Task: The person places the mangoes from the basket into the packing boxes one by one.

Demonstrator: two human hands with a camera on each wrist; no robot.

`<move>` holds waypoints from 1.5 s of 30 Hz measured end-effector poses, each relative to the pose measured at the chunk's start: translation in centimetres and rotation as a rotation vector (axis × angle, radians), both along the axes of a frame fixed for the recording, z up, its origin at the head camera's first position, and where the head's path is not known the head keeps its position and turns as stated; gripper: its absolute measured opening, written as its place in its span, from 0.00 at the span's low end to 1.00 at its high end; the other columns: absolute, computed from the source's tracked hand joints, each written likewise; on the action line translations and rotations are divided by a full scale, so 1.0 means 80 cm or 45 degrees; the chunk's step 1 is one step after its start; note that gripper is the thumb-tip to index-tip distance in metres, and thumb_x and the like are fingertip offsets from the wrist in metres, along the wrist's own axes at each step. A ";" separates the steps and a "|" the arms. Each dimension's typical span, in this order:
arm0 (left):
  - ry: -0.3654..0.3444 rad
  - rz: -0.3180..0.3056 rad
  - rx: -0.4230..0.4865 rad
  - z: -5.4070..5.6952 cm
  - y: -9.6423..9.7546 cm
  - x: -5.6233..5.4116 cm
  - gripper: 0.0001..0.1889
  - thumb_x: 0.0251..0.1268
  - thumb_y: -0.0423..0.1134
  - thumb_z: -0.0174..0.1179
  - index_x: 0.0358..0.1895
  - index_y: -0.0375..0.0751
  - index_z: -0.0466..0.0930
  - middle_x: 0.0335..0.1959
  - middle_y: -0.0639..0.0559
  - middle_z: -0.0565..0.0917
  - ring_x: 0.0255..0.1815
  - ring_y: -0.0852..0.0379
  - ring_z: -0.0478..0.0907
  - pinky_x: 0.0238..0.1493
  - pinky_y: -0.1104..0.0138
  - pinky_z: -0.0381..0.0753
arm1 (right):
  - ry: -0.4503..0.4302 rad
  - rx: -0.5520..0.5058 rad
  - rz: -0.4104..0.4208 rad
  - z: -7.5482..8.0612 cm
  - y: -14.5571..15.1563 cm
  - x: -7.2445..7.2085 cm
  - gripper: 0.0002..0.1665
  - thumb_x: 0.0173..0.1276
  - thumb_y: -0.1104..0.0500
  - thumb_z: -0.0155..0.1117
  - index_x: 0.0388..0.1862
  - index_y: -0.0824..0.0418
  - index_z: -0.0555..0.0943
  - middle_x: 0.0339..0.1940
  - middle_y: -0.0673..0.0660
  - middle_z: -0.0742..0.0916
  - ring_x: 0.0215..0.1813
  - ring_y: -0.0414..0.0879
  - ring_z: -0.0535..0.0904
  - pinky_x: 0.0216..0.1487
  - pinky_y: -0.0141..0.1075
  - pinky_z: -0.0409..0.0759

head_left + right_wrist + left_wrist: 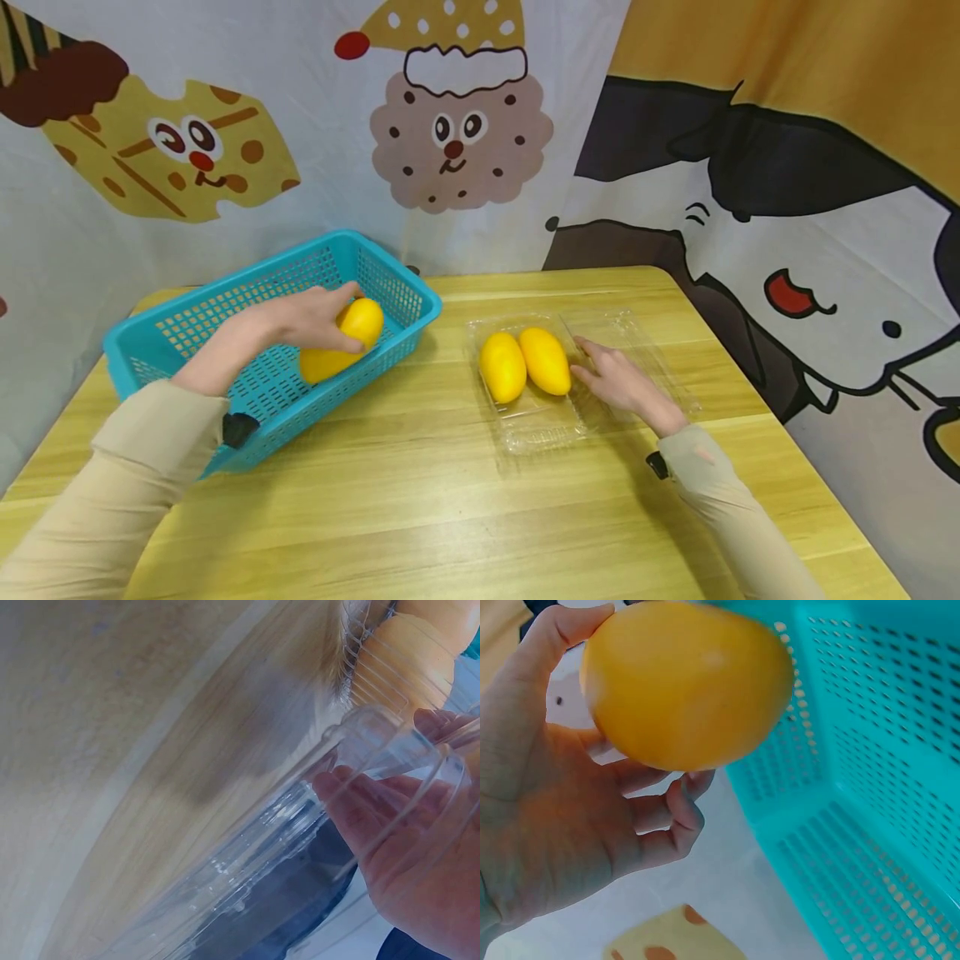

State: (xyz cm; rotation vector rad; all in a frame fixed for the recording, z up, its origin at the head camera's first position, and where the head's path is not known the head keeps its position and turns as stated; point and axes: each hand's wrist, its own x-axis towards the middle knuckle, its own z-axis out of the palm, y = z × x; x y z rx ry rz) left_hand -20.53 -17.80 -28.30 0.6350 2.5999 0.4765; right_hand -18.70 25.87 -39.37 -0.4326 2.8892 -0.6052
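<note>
Yellow mangoes are the handled things. My left hand (318, 317) holds a mango (362, 322) over the blue-green plastic basket (300, 421), thumb on one side and fingers on the other. The left wrist view shows that mango (690, 686) close up, beside the basket wall (885, 697). More yellow appears below the thumb in the head view; I cannot tell if it is a second mango. My right hand (618, 379) rests, fingers extended, on a clear plastic clamshell box (536, 425). Two mangoes lie side by side in its left half, a left one (502, 367) and a right one (546, 361).
The box's clear lid (637, 333) lies opened flat to the right. Box and basket stand on a wooden table (420, 500), the basket at the left. A cloth with cartoon prints (300, 50) hangs behind the table's far edge and down its right side.
</note>
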 end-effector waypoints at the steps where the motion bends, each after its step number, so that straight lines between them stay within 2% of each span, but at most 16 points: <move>1: 0.015 -0.004 0.010 0.001 0.005 0.001 0.32 0.58 0.49 0.60 0.62 0.41 0.59 0.42 0.43 0.79 0.34 0.53 0.75 0.33 0.65 0.73 | 0.002 0.002 0.000 0.000 0.000 0.000 0.35 0.74 0.53 0.50 0.73 0.68 0.56 0.70 0.71 0.68 0.67 0.65 0.69 0.66 0.58 0.67; 5: 0.101 -0.039 0.041 0.004 0.024 0.002 0.31 0.56 0.48 0.60 0.61 0.43 0.61 0.42 0.43 0.79 0.35 0.53 0.75 0.33 0.65 0.74 | 0.002 0.006 -0.002 0.000 0.000 -0.001 0.35 0.74 0.53 0.50 0.73 0.68 0.56 0.69 0.71 0.69 0.67 0.65 0.69 0.66 0.58 0.68; 13: 0.245 -0.144 0.128 -0.002 0.071 0.004 0.32 0.53 0.47 0.62 0.62 0.43 0.62 0.45 0.42 0.80 0.37 0.51 0.78 0.35 0.63 0.79 | -0.001 -0.003 -0.007 -0.001 0.000 -0.001 0.35 0.74 0.53 0.51 0.73 0.68 0.56 0.69 0.71 0.69 0.67 0.65 0.69 0.66 0.58 0.68; 21: 0.315 -0.229 0.138 -0.016 0.128 0.010 0.38 0.51 0.50 0.63 0.66 0.41 0.61 0.51 0.41 0.79 0.42 0.50 0.77 0.42 0.61 0.79 | -0.022 -0.002 -0.004 0.001 0.000 -0.001 0.35 0.74 0.53 0.50 0.73 0.68 0.55 0.70 0.71 0.67 0.68 0.66 0.67 0.66 0.59 0.67; 25: 0.305 -0.270 0.141 -0.023 0.156 0.011 0.40 0.51 0.51 0.64 0.68 0.42 0.60 0.53 0.41 0.78 0.44 0.50 0.77 0.42 0.62 0.80 | -0.022 -0.003 -0.005 0.001 0.000 -0.001 0.35 0.74 0.54 0.50 0.73 0.68 0.55 0.70 0.71 0.67 0.68 0.66 0.68 0.66 0.59 0.67; 30: 0.246 -0.287 0.141 -0.032 0.190 0.014 0.40 0.53 0.52 0.64 0.69 0.46 0.58 0.54 0.41 0.77 0.44 0.52 0.77 0.41 0.64 0.80 | -0.034 -0.005 -0.009 0.002 0.000 -0.001 0.35 0.74 0.53 0.50 0.74 0.68 0.55 0.71 0.71 0.67 0.68 0.65 0.67 0.66 0.58 0.67; 35: 0.225 -0.332 0.173 -0.046 0.220 0.019 0.40 0.53 0.53 0.63 0.69 0.46 0.58 0.54 0.42 0.77 0.45 0.53 0.77 0.41 0.66 0.79 | -0.032 -0.002 -0.009 0.001 0.000 -0.001 0.35 0.74 0.53 0.50 0.73 0.67 0.55 0.70 0.71 0.67 0.68 0.65 0.67 0.66 0.58 0.68; 40: 0.216 -0.367 0.200 -0.063 0.242 0.023 0.39 0.52 0.53 0.63 0.68 0.46 0.60 0.52 0.43 0.78 0.43 0.55 0.78 0.37 0.70 0.80 | -0.025 -0.004 -0.009 0.000 0.001 -0.001 0.35 0.74 0.52 0.50 0.73 0.67 0.56 0.70 0.71 0.68 0.68 0.65 0.68 0.65 0.58 0.69; 45: 0.241 -0.350 0.220 -0.077 0.257 0.026 0.40 0.52 0.56 0.64 0.67 0.45 0.60 0.53 0.43 0.78 0.46 0.54 0.77 0.39 0.69 0.79 | -0.019 0.001 0.003 0.001 0.002 0.000 0.35 0.74 0.54 0.50 0.73 0.68 0.56 0.70 0.71 0.68 0.68 0.65 0.67 0.65 0.58 0.69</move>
